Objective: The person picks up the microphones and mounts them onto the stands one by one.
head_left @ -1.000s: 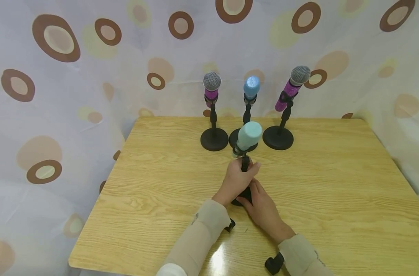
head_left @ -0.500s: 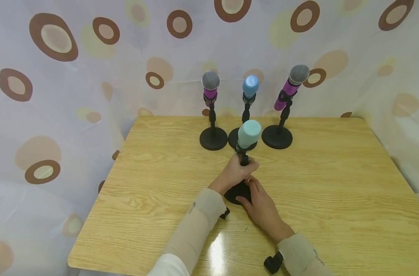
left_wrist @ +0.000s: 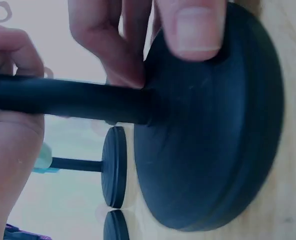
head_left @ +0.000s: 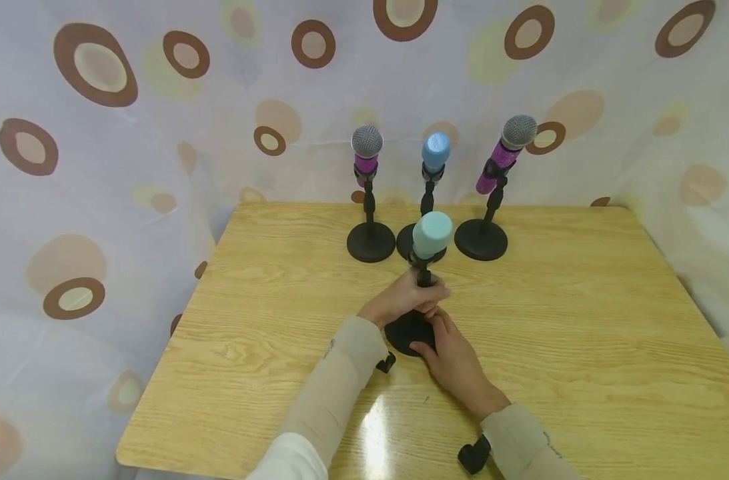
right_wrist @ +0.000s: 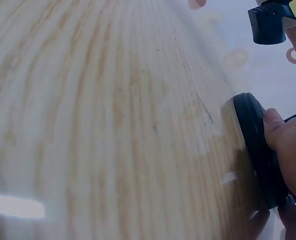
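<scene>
A mint-green microphone [head_left: 433, 235] sits in the clip of a black desk stand, whose round base [head_left: 407, 333] is near the middle of the table. My left hand [head_left: 405, 297] grips the stand's pole [left_wrist: 87, 100] just below the clip. Lower down, my right hand [head_left: 457, 363] holds the base from the right. Its thumb lies on top of the base [left_wrist: 203, 150] in the left wrist view, and its fingers reach behind, close to the pole's foot. In the right wrist view the base [right_wrist: 258, 150] appears edge-on at the table surface, beside the right thumb [right_wrist: 273, 125].
Behind stand several more microphones on black stands: a purple one [head_left: 367, 143] at left, a blue one [head_left: 436, 152] in the middle, another purple one [head_left: 502, 157] at right. The wooden table [head_left: 268, 300] ends at a patterned cloth backdrop [head_left: 220, 133].
My left wrist and forearm have swung left, so more of the base shows. The mint-green microphone has turned slightly and leans less to the right. My right hand stays at the base.
</scene>
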A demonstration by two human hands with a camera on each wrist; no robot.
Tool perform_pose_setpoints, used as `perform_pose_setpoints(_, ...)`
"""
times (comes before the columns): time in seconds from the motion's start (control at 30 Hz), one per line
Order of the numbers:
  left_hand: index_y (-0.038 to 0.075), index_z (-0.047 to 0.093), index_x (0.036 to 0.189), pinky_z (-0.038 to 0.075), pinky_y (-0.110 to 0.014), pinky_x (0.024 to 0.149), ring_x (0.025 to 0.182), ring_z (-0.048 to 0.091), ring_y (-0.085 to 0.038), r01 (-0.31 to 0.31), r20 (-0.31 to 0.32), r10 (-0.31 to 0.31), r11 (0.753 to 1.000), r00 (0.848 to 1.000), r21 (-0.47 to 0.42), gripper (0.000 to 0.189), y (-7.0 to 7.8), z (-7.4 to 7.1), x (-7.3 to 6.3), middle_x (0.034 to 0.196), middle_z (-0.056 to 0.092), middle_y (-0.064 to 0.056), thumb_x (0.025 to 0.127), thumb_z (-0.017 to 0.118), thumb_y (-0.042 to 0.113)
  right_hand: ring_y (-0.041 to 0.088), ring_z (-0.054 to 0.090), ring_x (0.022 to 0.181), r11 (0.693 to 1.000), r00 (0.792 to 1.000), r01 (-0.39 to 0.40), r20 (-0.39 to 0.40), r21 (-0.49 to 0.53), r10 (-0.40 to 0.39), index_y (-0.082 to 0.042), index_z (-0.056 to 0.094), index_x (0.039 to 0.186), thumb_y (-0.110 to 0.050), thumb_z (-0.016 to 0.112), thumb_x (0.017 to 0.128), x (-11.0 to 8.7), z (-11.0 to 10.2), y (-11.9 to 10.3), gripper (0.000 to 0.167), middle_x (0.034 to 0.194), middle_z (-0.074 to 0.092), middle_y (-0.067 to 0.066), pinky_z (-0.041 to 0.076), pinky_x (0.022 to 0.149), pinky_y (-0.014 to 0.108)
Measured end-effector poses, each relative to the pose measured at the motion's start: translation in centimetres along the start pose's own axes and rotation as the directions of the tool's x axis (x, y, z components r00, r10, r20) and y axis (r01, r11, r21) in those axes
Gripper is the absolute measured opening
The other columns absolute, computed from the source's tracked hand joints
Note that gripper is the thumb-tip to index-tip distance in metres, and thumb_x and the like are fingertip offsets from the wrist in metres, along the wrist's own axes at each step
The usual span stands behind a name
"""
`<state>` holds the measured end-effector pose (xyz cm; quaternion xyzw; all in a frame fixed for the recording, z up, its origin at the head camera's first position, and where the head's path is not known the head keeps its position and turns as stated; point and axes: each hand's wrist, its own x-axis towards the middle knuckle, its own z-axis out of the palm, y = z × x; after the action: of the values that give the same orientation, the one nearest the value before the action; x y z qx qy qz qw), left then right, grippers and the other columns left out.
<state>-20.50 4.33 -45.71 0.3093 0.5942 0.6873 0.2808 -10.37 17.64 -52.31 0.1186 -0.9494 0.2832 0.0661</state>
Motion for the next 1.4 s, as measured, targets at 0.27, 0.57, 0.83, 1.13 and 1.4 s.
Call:
perform_pose_setpoints(0.27,0.007,0.052,0.072,0.043,-0.024,0.063,0.059,0.048,-0.021,-0.048,-0.384,0.096,0.99,0.918,0.133,0.035,-2.0,2.4,-1.1,0.059,0.047,0.002,0.099,0.061,0.027,0.04,0.054,0.129,0.999,0.999,0.033,-0.026,0.036,-0.032,0.006,0.047,0.136,-0.025,0.072,0.092,-0.3,0.0,0.3,0.06,0.147,0.044,0.022,0.05,0.099,0.053)
perform_pose_setpoints(0.57,0.009,0.06,0.087,0.048,-0.027,0.079,0.077,0.059,-0.012,0.222,-0.491,-0.092,0.951,0.866,0.214,0.034,-4.3,2.9,-3.4,0.08,0.06,0.001,0.1,0.056,0.04,0.039,0.051,0.133,0.998,0.999,0.044,-0.032,0.041,-0.042,0.004,0.041,0.143,-0.027,0.07,0.093,-0.5,0.8,0.1,0.066,0.151,0.042,0.021,0.048,0.103,0.052)
perform_pose_setpoints(0.83,0.005,0.054,0.132,0.049,-0.037,0.101,0.116,0.057,-0.022,0.296,-0.328,-0.106,0.733,0.939,0.612,0.034,-2.1,2.2,-5.1,0.125,0.057,-0.012,0.105,0.049,0.026,0.037,0.05,0.134,0.997,0.997,0.061,-0.052,0.052,-0.058,0.0,0.041,0.144,-0.026,0.071,0.092,-0.5,0.5,0.3,0.066,0.153,0.039,0.018,0.05,0.101,0.052)
perform_pose_setpoints(1.13,-0.002,0.035,0.151,0.038,-0.039,0.117,0.144,0.037,-0.031,0.239,-0.194,-0.154,0.371,0.969,0.897,0.06,-1.0,2.3,-8.2,0.154,0.036,-0.02,0.099,0.058,0.017,0.037,0.048,0.136,0.996,0.997,0.074,-0.043,0.054,-0.071,0.004,0.046,0.137,-0.025,0.071,0.093,-0.4,0.2,0.6,0.058,0.156,0.037,0.016,0.048,0.103,0.052)
perform_pose_setpoints(1.4,-0.001,0.036,0.15,0.039,-0.035,0.115,0.146,0.037,-0.029,0.165,-0.152,-0.068,0.257,0.986,0.952,0.059,-1.5,1.3,-8.7,0.155,0.035,-0.021,0.096,0.057,0.003,0.038,0.047,0.136,0.995,0.997,0.081,-0.01,0.065,-0.08,0.004,0.045,0.138,-0.026,0.069,0.094,1.3,0.5,0.2,0.058,0.155,0.037,0.019,0.045,0.106,0.053)
